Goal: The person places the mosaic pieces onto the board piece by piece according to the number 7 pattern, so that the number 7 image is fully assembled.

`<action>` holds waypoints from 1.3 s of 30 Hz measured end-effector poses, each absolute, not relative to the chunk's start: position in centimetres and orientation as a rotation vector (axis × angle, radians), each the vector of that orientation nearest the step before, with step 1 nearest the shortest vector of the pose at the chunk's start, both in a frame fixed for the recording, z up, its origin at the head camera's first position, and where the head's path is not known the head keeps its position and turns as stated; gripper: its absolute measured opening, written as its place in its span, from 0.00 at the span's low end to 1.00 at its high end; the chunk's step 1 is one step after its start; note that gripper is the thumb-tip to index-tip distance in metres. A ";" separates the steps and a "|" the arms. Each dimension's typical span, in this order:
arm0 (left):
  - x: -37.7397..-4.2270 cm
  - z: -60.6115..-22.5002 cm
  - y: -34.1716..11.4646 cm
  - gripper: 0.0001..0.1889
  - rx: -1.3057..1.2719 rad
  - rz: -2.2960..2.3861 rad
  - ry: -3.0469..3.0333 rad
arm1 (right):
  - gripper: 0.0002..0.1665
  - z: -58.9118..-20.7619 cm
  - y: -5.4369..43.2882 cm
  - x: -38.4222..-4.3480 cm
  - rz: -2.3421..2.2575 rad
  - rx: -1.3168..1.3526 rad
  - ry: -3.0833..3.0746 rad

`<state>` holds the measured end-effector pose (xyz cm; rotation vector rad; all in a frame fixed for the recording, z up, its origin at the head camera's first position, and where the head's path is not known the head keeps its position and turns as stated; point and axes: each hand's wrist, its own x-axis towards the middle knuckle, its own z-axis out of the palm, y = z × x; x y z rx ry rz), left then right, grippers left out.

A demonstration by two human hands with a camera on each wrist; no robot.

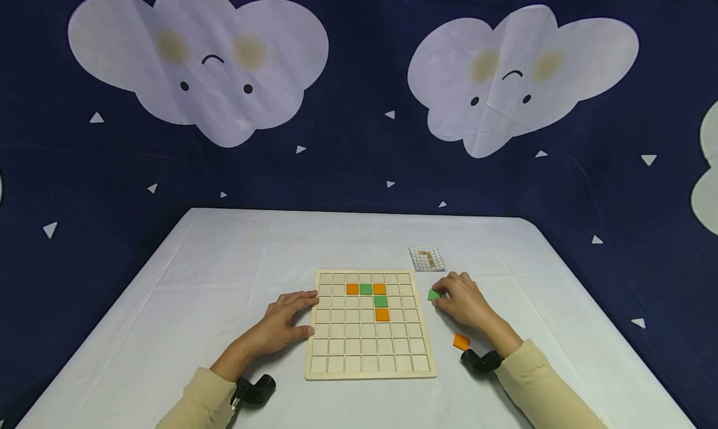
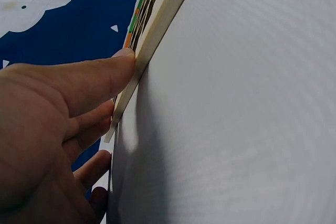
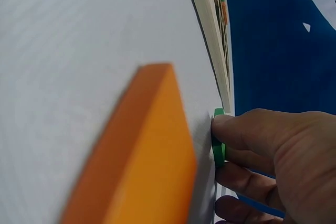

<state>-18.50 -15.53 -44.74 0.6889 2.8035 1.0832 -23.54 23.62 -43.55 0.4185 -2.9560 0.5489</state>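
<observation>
A pale wooden grid board (image 1: 336,348) lies flat on the white table. Orange and green square tiles form a bent line in its upper cells, ending at an orange tile (image 1: 382,315). With fairly straight fingers, my left hand (image 1: 280,323) rests against the board's left edge; in the left wrist view the thumb (image 2: 113,74) touches its rim. Right of the board, my right hand (image 1: 464,298) pinches a green tile (image 3: 218,150) between thumb and fingers, at the tabletop. A loose orange tile (image 1: 462,341) lies nearer, beside the right wrist.
Beyond the board's far right corner lies a small pattern card (image 1: 427,259) printed with a grid and coloured squares. A dark blue cloth (image 1: 359,167) with clouds hangs behind the table. Each wrist carries a black camera mount (image 1: 481,361).
</observation>
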 end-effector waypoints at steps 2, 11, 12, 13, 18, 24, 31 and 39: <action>-18.5 -44.8 -15.6 0.29 0.687 1.081 2.804 | 0.13 -43.6 23.6 -23.6 0.547 0.419 -2.952; -18.6 -44.9 -15.6 0.30 0.694 1.081 2.798 | 0.13 -43.5 23.6 -23.6 0.561 0.423 -2.933; -18.6 -44.9 -15.6 0.30 0.694 1.082 2.796 | 0.13 -43.4 23.6 -23.6 0.564 0.422 -2.932; -18.6 -44.9 -15.6 0.30 0.693 1.083 2.794 | 0.13 -43.4 23.6 -23.6 0.568 0.423 -2.932; -18.7 -45.0 -15.6 0.30 0.687 1.076 2.792 | 0.14 -43.2 23.4 -23.4 0.594 0.415 -2.935; -18.7 -45.0 -15.7 0.30 0.684 1.077 2.788 | 0.14 -42.8 23.0 -22.9 0.607 0.437 -2.902; -18.7 -45.0 -15.7 0.30 0.683 1.082 2.786 | 0.14 -42.4 22.2 -22.2 0.642 0.456 -2.888; -18.7 -45.0 -15.7 0.30 0.706 1.075 2.798 | 0.13 -42.1 21.4 -21.3 0.653 0.484 -2.882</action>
